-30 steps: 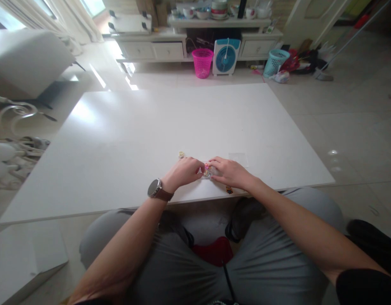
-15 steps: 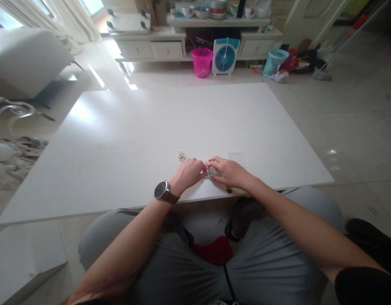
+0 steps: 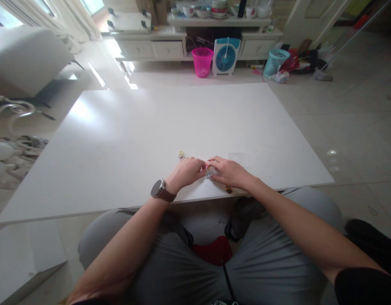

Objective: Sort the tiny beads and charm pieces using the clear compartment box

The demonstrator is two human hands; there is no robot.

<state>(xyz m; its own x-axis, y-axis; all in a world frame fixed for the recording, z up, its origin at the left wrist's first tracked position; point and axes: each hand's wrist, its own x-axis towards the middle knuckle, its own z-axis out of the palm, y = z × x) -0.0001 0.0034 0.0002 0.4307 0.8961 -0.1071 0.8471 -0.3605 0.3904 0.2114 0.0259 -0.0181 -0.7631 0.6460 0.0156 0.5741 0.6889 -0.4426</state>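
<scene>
Near the table's front edge my two hands meet around a small clear piece with pink and orange bits (image 3: 208, 172); its kind is too small to tell. My left hand (image 3: 191, 170), with a watch (image 3: 157, 189) on the wrist, has its fingers closed at the piece's left side. From the right, my right hand (image 3: 228, 171) curls thumb and fingers around the same piece. A small yellow and white item (image 3: 181, 155) lies just beyond my left hand. Below my right hand sits a small dark and orange item (image 3: 228, 190), and a thin clear square sheet or lid (image 3: 238, 159) rests behind it.
The white table (image 3: 151, 123) stretches out ahead of me. Past its far edge stand a pink basket (image 3: 202, 62), a blue and white box fan (image 3: 226, 56) and a light blue basket (image 3: 275, 62), before a low cabinet (image 3: 168, 50).
My left wrist and watch have shifted slightly left and up. My right hand keeps nearly the same place, and both hands stay at the small piece.
</scene>
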